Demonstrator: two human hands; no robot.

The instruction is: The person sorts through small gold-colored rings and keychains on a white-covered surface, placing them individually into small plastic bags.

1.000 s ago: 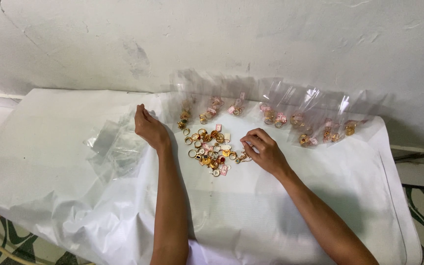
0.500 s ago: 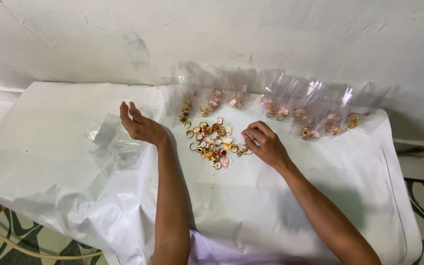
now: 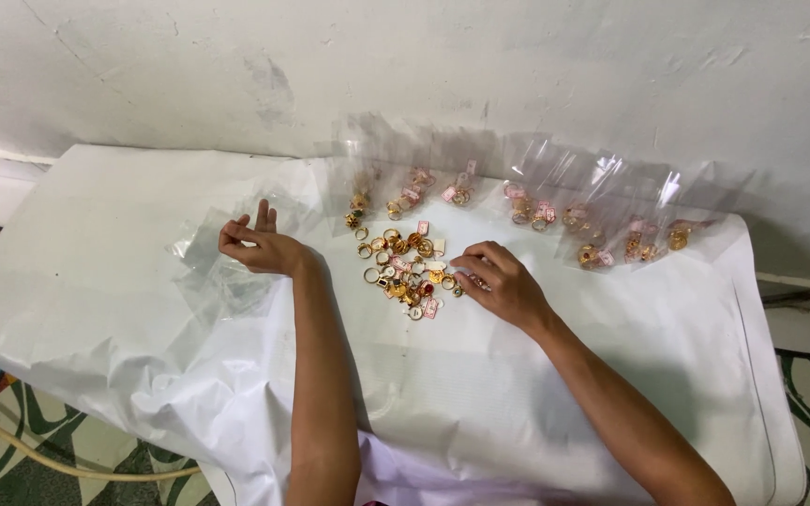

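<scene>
White sheeting covered the table [image 3: 611, 375]. Along the upper right of the frame, clear bags [image 3: 602, 201] already held rings; a loose pile of rings [image 3: 405, 267] lay at centre, unbagged. Left hand [image 3: 260, 245], fingers curled, touched empty bags [image 3: 217, 267] at left. Right hand [image 3: 499, 281] pinched at the pile's edge.

Rings [image 3: 403, 272] lying mid-table [image 3: 96, 197], btwn both hands; empty bags [image 3: 222, 267] sitting left under left hand [image 3: 260, 248]; filled bags [image 3: 564, 201] lining wall side, behind right hand [image 3: 503, 286].
</scene>
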